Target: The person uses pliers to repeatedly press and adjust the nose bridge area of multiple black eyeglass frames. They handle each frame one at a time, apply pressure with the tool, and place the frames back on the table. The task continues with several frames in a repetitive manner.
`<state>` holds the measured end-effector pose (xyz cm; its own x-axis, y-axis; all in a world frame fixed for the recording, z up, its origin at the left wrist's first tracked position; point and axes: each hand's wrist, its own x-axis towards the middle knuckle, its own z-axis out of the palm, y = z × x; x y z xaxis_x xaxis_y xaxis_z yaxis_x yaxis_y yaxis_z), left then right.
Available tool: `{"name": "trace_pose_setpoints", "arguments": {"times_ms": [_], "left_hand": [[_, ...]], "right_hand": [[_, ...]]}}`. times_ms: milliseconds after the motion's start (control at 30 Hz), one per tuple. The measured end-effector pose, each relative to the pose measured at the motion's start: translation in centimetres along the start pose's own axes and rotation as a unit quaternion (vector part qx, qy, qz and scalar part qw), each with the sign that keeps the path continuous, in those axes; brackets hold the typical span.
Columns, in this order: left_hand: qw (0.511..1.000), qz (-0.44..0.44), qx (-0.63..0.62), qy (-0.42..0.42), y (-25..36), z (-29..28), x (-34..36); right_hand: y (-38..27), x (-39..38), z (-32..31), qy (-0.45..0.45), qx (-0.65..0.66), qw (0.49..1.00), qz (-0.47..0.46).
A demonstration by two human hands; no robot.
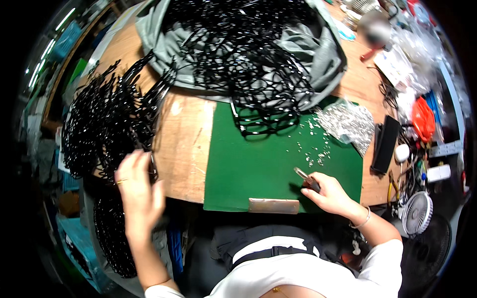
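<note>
Tool held in right hand above the near right part of green mat; fingers and thumb wrapped round its dark handle. Left hand at table's near left corner, against black loops; thumb apart from fingers, cannot tell whether anything is pinched. Strip along mat's near edge. Grey sack at table's far edge, more loops spilling from it over mat's far edge, in the way beyond the tool. Bag of silvery bits at mat's far right corner, loose bits scattered nearby. Black case just right of mat. Tool's metal tip points far left; long axis diagonal to table's near edge.
</note>
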<state>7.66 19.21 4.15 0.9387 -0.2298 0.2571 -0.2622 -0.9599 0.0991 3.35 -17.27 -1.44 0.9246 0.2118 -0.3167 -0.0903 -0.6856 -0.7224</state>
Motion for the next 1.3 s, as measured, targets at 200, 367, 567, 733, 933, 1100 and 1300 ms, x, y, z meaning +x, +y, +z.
{"name": "trace_pose_setpoints", "arguments": {"times_ms": [200,367,567,733,933,1100,1300], "left_hand": [[0.983,0.126,-0.092,0.099,12.3,10.0,7.8],[0.958,0.220,-0.172,-0.072,11.3,11.0,10.4],[0.576,-0.055,-0.766,-0.281,13.4,3.1,10.9],[0.442,-0.127,-0.859,-0.226,14.2,-0.2,4.1],[0.691,-0.206,-0.678,-0.144,15.7,3.5,-3.5],[0.663,-0.162,-0.726,-0.085,16.8,4.0,-3.3],[0.665,-0.082,-0.731,-0.132,16.3,4.3,-3.1]], "right_hand": [[0.3,-0.5,0.2,-0.033,-0.007,0.997,-0.064],[1.9,-3.0,-1.4,-0.039,-0.035,0.996,-0.070],[0.9,-1.6,-1.6,0.070,-0.222,0.966,-0.109],[1.9,-2.2,-1.2,0.057,-0.261,0.960,-0.086],[2.5,0.0,-2.9,0.099,-0.122,0.985,-0.075],[3.7,1.6,-1.6,0.085,-0.114,0.989,-0.043],[3.6,1.6,-1.4,0.062,-0.180,0.979,-0.074]]}}
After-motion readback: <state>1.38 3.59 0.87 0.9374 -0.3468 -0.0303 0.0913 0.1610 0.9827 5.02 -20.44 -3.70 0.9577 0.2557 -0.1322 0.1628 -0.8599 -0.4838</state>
